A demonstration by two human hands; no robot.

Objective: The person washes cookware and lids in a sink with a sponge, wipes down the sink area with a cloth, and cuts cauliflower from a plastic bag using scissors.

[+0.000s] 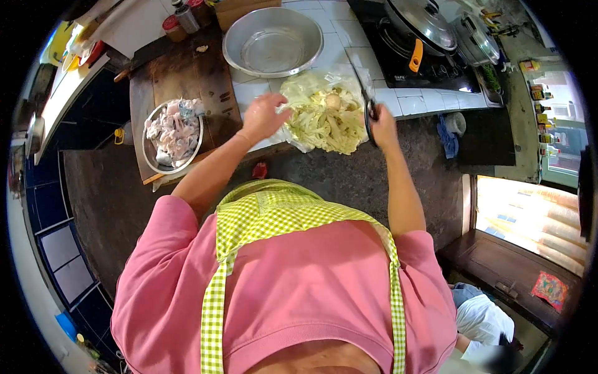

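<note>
A pile of pale yellow-green leafy vegetable [330, 128], perhaps pickled greens, lies on an opened clear plastic bag [304, 85] at the counter's front edge. My right hand [384, 128] is closed round the black handles of a pair of scissors [365, 93], whose blades point away from me along the bag's right side. On the pile's left, my left hand [266, 117] has its fingers apart and holds nothing. Its fingertips are close to the bag's edge; whether they touch it I cannot tell.
Left of the bag, a bowl of raw pale meat or fish pieces [177, 132] sits on a wooden cutting board [218, 75]. A wide metal basin [273, 43] stands behind the bag. At the back right, a lidded pan [423, 25] rests on a black cooktop [398, 68]. Another person [483, 321] is at lower right.
</note>
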